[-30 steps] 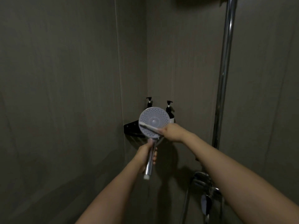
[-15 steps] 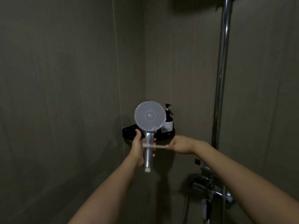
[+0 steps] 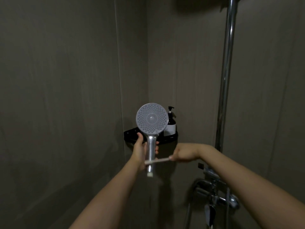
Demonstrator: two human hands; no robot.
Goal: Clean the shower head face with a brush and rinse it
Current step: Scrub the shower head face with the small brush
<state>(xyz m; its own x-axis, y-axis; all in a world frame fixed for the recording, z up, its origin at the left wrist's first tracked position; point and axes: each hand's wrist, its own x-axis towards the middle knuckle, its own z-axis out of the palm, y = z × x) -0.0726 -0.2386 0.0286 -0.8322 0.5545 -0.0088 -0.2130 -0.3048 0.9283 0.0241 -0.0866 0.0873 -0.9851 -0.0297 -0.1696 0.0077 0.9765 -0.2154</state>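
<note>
Two hands are in view, both raised toward the shower corner. The left hand [image 3: 140, 150] is wrapped around the chrome handle [image 3: 151, 152] of the shower head [image 3: 151, 119], thumb up beside the neck, fingertips showing past the far side of the handle. The head is held upright, its round nozzle face turned toward the camera, in front of a black corner shelf [image 3: 132, 135] on which a dark pump bottle [image 3: 171, 123] stands. The right hand [image 3: 185, 152] is closed on one end of a pale brush [image 3: 157, 161], apparently a toothbrush; the brush lies level, and its far end crosses the lower handle, well below the face. Whether bristles touch the handle cannot be told through the blur.

The face is judged not to be under the brush at this instant. For the scrubbing to be done well, the brush would be brought back up onto the nozzle field and worked in small circles from centre to rim, with the handle kept firmly gripped so the head is not twisted by the pressure. For rinsing, the mixer tap [image 3: 214, 194] low on the right, below the riser pipe [image 3: 227, 76], would be needed. No running water is seen.
</note>
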